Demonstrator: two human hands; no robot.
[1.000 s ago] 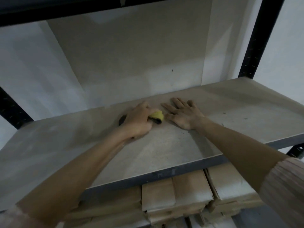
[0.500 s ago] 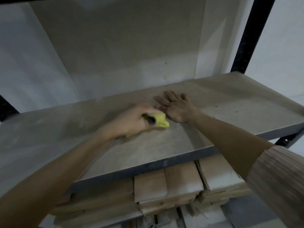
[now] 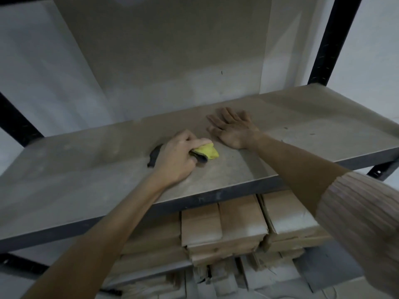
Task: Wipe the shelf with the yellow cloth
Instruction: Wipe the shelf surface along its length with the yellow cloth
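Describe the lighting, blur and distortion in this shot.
Head view: dim, flat light, muted colours except the yellow cloth; soft all over, slight blur on the left hand; wide-angle bend tilts the shelf and uprights; near sleeve looms large and unsharp.

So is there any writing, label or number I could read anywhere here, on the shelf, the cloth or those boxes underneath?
None can be read.
Pale dusty shelf board: scuffs and specks only, no print.
Folded yellow cloth in the left hand: no tag showing.
Stacked brown cardboard boxes below: plain faces, no legible label.
Black metal upright: small marks, too blurred to tell if they are text.
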